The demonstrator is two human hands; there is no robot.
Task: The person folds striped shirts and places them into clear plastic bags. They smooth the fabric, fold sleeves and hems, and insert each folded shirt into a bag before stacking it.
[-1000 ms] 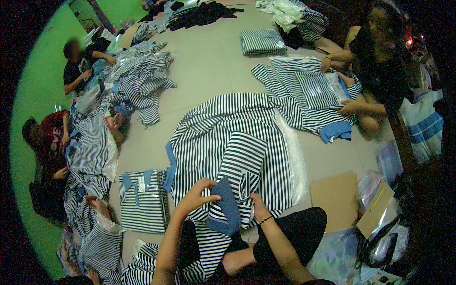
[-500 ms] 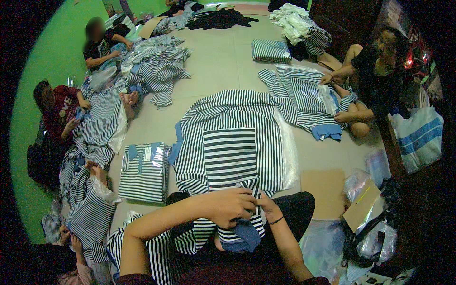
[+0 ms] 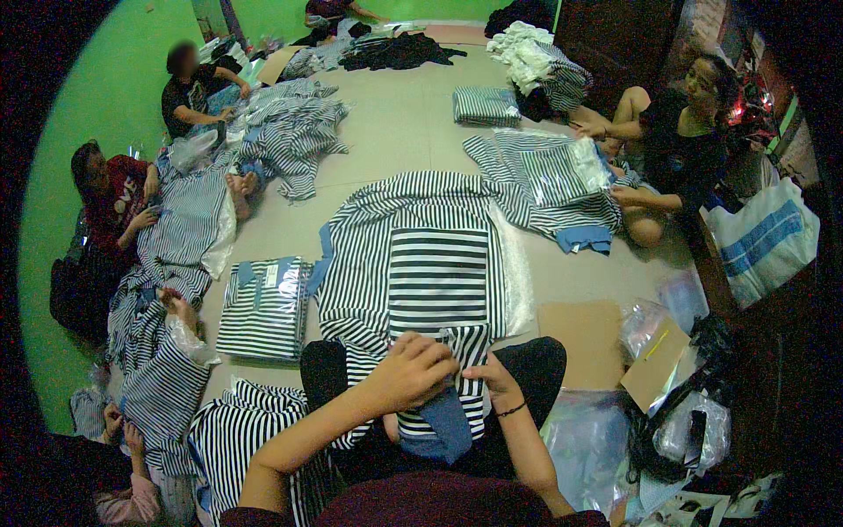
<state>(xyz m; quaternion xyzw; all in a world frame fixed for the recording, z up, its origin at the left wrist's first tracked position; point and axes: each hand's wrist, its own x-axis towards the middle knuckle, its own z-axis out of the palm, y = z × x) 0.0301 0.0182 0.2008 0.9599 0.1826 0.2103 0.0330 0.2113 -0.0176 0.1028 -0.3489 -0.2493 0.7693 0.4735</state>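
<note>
A black-and-white striped shirt (image 3: 439, 272) lies over my lap, its body folded into a flat rectangle. Its blue collar (image 3: 446, 423) points toward me. My left hand (image 3: 411, 373) is closed, fingers curled on the fabric at the button placket just above the collar. On the other side my right hand (image 3: 493, 379) grips the shirt's right edge, thumb on top. Under the folded part, another striped shirt (image 3: 360, 255) is spread on the floor, with clear plastic (image 3: 509, 272) along its right side. The fingertips of my left hand are partly hidden in the cloth.
Left of me are a stack of bagged striped shirts (image 3: 263, 312) and a loose striped shirt (image 3: 255, 430). Cardboard (image 3: 580, 344) and clear plastic bags (image 3: 584, 448) lie on the right. A co-worker (image 3: 680, 145) handles a bagged shirt at far right; others sit along the left wall.
My hands have drawn slightly apart, the left shifting left and the right staying at the shirt's edge. More of the placket shows. The co-worker at right has lifted and tilted the bagged shirt.
</note>
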